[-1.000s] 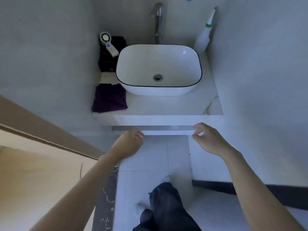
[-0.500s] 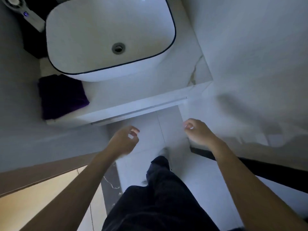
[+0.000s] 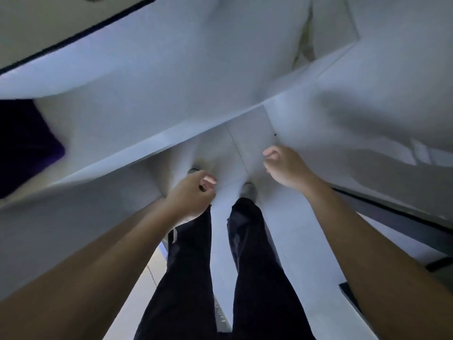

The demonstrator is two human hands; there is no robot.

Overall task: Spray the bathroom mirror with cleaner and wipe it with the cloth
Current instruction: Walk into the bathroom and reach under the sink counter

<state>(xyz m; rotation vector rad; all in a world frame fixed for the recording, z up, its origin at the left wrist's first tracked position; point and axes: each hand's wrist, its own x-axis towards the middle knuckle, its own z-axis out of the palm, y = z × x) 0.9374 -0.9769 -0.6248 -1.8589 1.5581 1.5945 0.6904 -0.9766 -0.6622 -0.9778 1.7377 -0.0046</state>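
Note:
A dark purple cloth (image 3: 24, 148) lies on the white counter (image 3: 152, 114) at the far left edge of the head view, partly cut off. The spray bottle and the mirror are out of view. My left hand (image 3: 193, 195) hangs below the counter's front edge, fingers loosely curled, holding nothing. My right hand (image 3: 284, 168) is a little higher and to the right, also loosely curled and empty. Both hands are apart from the cloth and the counter.
The white basin (image 3: 73, 60) with a dark rim fills the top left. A white wall (image 3: 392, 94) rises on the right. My dark trouser legs (image 3: 245, 266) and shoes stand on the pale tiled floor below the counter.
The view has tilted down and moved closer: the basin and cloth slid up and left, the faucet and bottle left the frame. Both hands stayed low, loosely curled and empty.

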